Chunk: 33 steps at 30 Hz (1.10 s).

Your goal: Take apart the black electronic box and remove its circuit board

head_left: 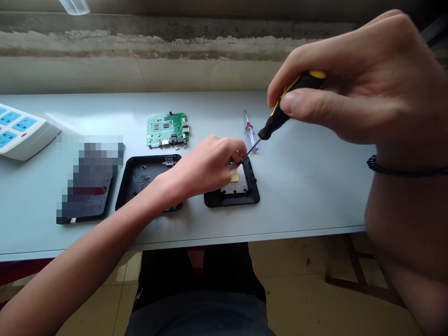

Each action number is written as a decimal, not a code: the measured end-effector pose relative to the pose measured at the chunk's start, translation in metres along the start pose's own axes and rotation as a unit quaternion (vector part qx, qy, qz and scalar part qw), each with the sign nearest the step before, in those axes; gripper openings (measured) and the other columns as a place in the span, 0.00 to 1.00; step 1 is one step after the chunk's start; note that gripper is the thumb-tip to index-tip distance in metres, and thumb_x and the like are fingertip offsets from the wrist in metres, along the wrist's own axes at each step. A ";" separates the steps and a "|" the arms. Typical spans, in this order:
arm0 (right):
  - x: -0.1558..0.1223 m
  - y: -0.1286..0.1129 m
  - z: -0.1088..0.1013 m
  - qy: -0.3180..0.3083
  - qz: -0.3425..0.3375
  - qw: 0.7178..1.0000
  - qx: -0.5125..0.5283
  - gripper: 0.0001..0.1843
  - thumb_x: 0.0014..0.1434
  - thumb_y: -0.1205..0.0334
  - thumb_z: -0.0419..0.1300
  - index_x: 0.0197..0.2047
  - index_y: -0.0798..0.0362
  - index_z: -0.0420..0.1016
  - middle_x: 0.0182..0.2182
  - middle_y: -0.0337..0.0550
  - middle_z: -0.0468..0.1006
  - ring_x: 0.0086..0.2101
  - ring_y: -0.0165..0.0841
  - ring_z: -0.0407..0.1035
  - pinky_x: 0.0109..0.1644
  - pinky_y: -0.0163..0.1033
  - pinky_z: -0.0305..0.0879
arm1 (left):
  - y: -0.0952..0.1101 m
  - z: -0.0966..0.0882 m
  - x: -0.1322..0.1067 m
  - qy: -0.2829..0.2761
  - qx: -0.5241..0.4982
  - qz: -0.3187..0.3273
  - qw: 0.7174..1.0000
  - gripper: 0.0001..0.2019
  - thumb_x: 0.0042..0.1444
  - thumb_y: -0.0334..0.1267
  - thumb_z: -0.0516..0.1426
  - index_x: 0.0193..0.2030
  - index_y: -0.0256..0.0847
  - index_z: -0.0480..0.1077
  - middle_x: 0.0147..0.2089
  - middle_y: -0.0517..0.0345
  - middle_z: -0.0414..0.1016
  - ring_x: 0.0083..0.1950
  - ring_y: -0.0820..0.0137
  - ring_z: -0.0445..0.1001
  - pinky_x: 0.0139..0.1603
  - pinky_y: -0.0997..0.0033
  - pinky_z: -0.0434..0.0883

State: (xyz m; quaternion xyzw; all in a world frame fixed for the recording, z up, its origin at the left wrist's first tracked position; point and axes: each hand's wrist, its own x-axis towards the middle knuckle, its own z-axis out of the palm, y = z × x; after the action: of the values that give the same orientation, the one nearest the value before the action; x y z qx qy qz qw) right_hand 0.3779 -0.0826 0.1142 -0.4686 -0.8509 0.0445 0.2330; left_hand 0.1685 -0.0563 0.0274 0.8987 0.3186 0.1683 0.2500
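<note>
Holding the screwdriver (275, 120) in my right hand (353, 88), I slant it down-left toward the black cover (252, 196). My left hand (210, 164) is closer; I can't tell its grip.

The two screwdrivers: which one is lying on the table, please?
The clear-handled screwdriver lies on the table; the black-and-yellow screwdriver, by contrast, is held in the right hand.

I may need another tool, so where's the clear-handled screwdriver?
In the head view, the clear plastic-handled screwdriver lies right of centre, beyond the square black plastic cover and left of the right hand.
</note>
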 end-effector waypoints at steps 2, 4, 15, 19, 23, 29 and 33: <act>-0.001 -0.001 -0.001 0.004 0.010 1.000 -0.013 0.15 0.65 0.53 0.53 0.36 0.51 0.77 0.22 0.32 0.61 0.27 0.21 0.57 0.34 0.39 0.54 | 0.000 0.000 0.000 0.001 0.004 0.001 1.000 0.18 0.51 0.22 0.54 0.43 0.41 0.79 0.41 0.58 0.84 0.40 0.65 0.79 0.40 0.69 0.71; 0.000 -0.001 -0.001 0.012 0.006 0.999 -0.034 0.15 0.68 0.52 0.54 0.38 0.50 0.79 0.23 0.31 0.64 0.27 0.21 0.57 0.36 0.38 0.56 | 0.000 0.000 0.000 0.001 0.004 0.001 1.000 0.18 0.51 0.22 0.53 0.43 0.41 0.79 0.41 0.58 0.84 0.41 0.65 0.80 0.40 0.68 0.71; 0.003 0.004 -0.003 -0.012 -0.021 0.998 -0.059 0.18 0.64 0.46 0.53 0.31 0.48 0.75 0.22 0.34 0.68 0.24 0.23 0.54 0.34 0.42 0.56 | 0.001 -0.002 0.002 -0.004 0.012 -0.007 1.000 0.20 0.51 0.20 0.53 0.45 0.40 0.79 0.44 0.57 0.84 0.44 0.64 0.81 0.44 0.67 0.73; 0.006 0.004 -0.005 -0.018 -0.049 0.997 -0.052 0.24 0.67 0.40 0.52 0.31 0.48 0.76 0.20 0.32 0.67 0.23 0.22 0.53 0.34 0.41 0.56 | 0.001 -0.002 0.001 -0.004 0.018 -0.010 1.000 0.20 0.51 0.20 0.53 0.45 0.40 0.79 0.45 0.56 0.84 0.45 0.63 0.81 0.44 0.66 0.73; 0.007 0.004 -0.005 -0.033 -0.054 0.997 -0.052 0.31 0.68 0.33 0.48 0.29 0.50 0.72 0.18 0.33 0.63 0.21 0.22 0.52 0.32 0.41 0.56 | 0.003 -0.003 0.001 -0.007 0.023 -0.012 1.000 0.20 0.50 0.19 0.53 0.44 0.40 0.79 0.43 0.57 0.84 0.43 0.63 0.81 0.42 0.67 0.72; 0.007 0.000 -0.004 -0.026 -0.021 0.997 -0.075 0.39 0.64 0.23 0.41 0.28 0.49 0.71 0.18 0.34 0.61 0.22 0.23 0.53 0.34 0.43 0.57 | 0.003 -0.001 0.002 -0.005 0.020 -0.007 1.000 0.19 0.50 0.20 0.53 0.43 0.41 0.79 0.41 0.57 0.84 0.41 0.64 0.79 0.41 0.67 0.71; 0.008 0.000 -0.005 -0.014 -0.031 0.991 -0.131 0.44 0.63 0.21 0.37 0.23 0.49 0.71 0.17 0.35 0.50 0.23 0.23 0.49 0.38 0.44 0.55 | 0.001 0.000 0.001 -0.005 0.023 -0.006 1.000 0.20 0.50 0.19 0.53 0.43 0.41 0.79 0.42 0.58 0.84 0.41 0.64 0.79 0.40 0.67 0.71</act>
State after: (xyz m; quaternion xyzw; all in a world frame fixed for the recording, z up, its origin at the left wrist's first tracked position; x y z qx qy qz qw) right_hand 0.3763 -0.0770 0.1219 -0.4681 -0.8667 -0.0684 0.1585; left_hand 0.1698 -0.0567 0.0284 0.9033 0.3261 0.1548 0.2319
